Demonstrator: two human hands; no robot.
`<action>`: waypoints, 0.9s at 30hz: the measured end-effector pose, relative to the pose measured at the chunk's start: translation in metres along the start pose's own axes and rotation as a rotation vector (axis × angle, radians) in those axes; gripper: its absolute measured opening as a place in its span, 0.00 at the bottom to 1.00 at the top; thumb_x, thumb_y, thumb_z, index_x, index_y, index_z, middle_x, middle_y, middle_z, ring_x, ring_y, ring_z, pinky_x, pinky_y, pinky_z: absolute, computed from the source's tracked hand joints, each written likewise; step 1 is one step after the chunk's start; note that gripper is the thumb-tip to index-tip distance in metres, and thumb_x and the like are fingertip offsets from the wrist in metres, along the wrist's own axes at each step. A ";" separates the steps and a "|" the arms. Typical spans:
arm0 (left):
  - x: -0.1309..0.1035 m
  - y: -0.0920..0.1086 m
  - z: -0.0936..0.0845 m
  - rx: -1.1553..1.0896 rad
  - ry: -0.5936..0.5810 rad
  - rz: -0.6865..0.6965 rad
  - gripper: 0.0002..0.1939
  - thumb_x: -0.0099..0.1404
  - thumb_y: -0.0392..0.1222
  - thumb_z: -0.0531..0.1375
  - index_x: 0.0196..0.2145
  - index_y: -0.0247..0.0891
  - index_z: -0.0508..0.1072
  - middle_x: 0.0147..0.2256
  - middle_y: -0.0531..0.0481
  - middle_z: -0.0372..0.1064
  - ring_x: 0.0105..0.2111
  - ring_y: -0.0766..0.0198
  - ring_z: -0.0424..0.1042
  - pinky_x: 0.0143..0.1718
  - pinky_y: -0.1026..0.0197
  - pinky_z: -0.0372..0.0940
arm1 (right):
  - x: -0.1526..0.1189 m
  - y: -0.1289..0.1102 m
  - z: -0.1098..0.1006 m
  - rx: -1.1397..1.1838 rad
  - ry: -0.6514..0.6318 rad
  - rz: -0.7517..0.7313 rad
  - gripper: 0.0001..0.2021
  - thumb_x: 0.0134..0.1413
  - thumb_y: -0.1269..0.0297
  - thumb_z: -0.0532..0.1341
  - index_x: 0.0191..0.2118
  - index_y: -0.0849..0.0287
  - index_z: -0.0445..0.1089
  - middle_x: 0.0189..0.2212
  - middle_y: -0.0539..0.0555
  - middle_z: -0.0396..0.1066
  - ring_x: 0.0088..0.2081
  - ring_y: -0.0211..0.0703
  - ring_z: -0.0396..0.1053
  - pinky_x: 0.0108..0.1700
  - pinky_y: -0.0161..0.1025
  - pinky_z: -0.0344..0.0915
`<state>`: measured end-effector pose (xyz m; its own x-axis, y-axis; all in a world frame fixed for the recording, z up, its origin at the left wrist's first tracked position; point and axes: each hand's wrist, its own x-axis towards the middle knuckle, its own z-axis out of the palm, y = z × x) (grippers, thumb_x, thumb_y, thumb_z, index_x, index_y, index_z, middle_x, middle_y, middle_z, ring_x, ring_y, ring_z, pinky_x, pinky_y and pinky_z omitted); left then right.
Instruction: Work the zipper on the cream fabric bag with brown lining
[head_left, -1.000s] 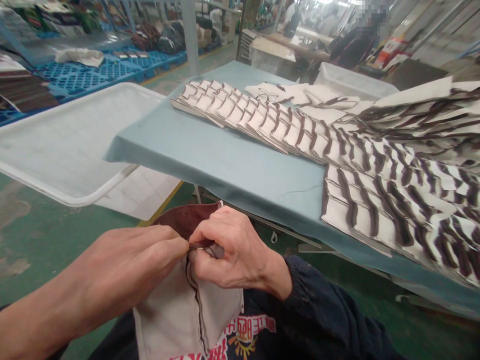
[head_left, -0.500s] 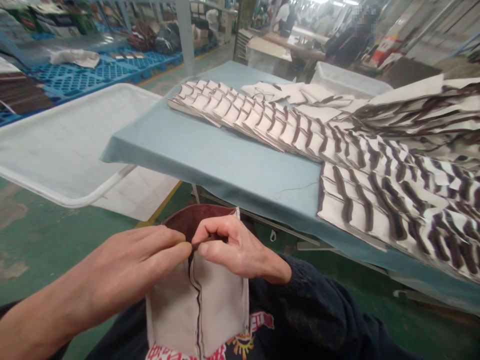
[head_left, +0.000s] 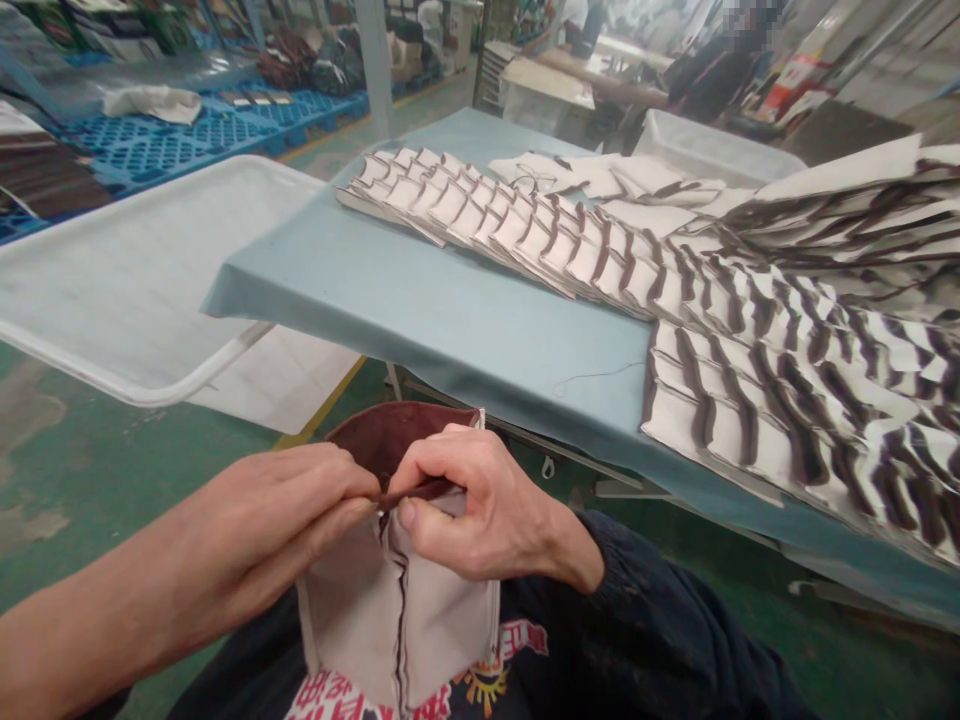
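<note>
A sewn fabric piece (head_left: 450, 610), cream outside and dark maroon inside, rests upright on my lap, with a seam running down its middle. My left hand (head_left: 300, 510) pinches its maroon top edge just left of the seam. Right beside it, my right hand (head_left: 472, 500) grips the same edge between bent fingers and thumb. The two sets of fingertips nearly touch at the top of the seam.
A blue-covered table (head_left: 450, 300) stands ahead, bearing rows of overlapping cream-and-brown pieces (head_left: 720, 410). At left is a large white tray (head_left: 150, 280), with blue pallets (head_left: 247, 120) behind it. A person (head_left: 712, 70) is in the background.
Both hands have shifted slightly at the piece's top edge. The maroon edge between the fingertips is now lifted and more visible, and my right hand has tilted downward a little.
</note>
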<state>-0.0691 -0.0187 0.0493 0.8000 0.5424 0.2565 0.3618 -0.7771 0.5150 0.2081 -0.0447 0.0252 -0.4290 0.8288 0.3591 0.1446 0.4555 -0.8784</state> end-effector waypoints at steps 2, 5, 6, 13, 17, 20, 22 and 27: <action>0.006 0.001 0.002 0.136 0.041 0.118 0.15 0.94 0.38 0.52 0.48 0.46 0.76 0.34 0.54 0.80 0.29 0.60 0.78 0.33 0.58 0.67 | -0.001 0.005 0.001 -0.015 0.028 -0.038 0.06 0.61 0.67 0.63 0.33 0.54 0.76 0.27 0.46 0.78 0.27 0.37 0.69 0.37 0.38 0.68; 0.010 0.001 0.006 0.320 0.101 0.181 0.17 0.95 0.37 0.51 0.44 0.46 0.71 0.31 0.56 0.75 0.27 0.60 0.74 0.31 0.55 0.64 | -0.002 0.013 0.003 -0.053 0.037 -0.036 0.04 0.60 0.67 0.64 0.33 0.53 0.76 0.28 0.46 0.79 0.27 0.37 0.69 0.39 0.39 0.70; 0.010 -0.001 0.008 0.325 0.121 0.165 0.18 0.96 0.38 0.50 0.44 0.46 0.70 0.30 0.56 0.74 0.26 0.60 0.74 0.31 0.55 0.63 | -0.003 0.016 0.003 -0.072 0.026 -0.015 0.04 0.60 0.67 0.65 0.34 0.53 0.76 0.28 0.46 0.79 0.28 0.38 0.69 0.40 0.39 0.71; 0.004 -0.010 0.015 0.098 0.094 0.106 0.16 0.98 0.49 0.54 0.49 0.48 0.76 0.33 0.57 0.79 0.27 0.60 0.79 0.32 0.55 0.64 | -0.008 0.024 0.005 -0.215 -0.019 -0.042 0.03 0.65 0.65 0.67 0.39 0.53 0.80 0.29 0.46 0.80 0.29 0.40 0.71 0.43 0.42 0.74; 0.015 0.006 0.001 0.012 0.012 0.029 0.13 0.92 0.40 0.58 0.46 0.47 0.79 0.31 0.58 0.80 0.26 0.62 0.79 0.30 0.57 0.63 | -0.008 0.008 0.000 -0.417 -0.038 -0.201 0.05 0.70 0.67 0.65 0.42 0.52 0.81 0.29 0.48 0.82 0.30 0.44 0.73 0.43 0.45 0.71; 0.024 0.016 -0.007 -0.017 -0.084 -0.005 0.16 0.84 0.35 0.57 0.35 0.45 0.73 0.26 0.59 0.74 0.22 0.65 0.72 0.26 0.56 0.57 | -0.007 -0.009 -0.010 -0.566 -0.098 -0.287 0.10 0.75 0.70 0.63 0.40 0.54 0.79 0.33 0.53 0.86 0.34 0.47 0.76 0.46 0.48 0.72; 0.027 0.019 -0.005 -0.060 -0.084 -0.036 0.16 0.80 0.34 0.56 0.31 0.45 0.67 0.24 0.59 0.67 0.21 0.65 0.65 0.25 0.56 0.52 | -0.005 -0.015 -0.016 -0.522 -0.123 -0.290 0.10 0.78 0.68 0.63 0.40 0.55 0.80 0.34 0.54 0.87 0.35 0.48 0.78 0.46 0.49 0.72; 0.031 0.016 0.000 -0.222 -0.042 -0.088 0.18 0.83 0.36 0.55 0.31 0.45 0.61 0.25 0.61 0.57 0.22 0.66 0.57 0.24 0.62 0.52 | 0.001 -0.003 -0.020 -0.104 -0.124 -0.134 0.16 0.86 0.58 0.64 0.40 0.54 0.78 0.33 0.49 0.82 0.34 0.41 0.75 0.45 0.42 0.72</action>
<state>-0.0383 -0.0147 0.0656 0.7911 0.5874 0.1705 0.3208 -0.6358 0.7021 0.2249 -0.0387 0.0351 -0.5561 0.7154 0.4230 0.1675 0.5950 -0.7861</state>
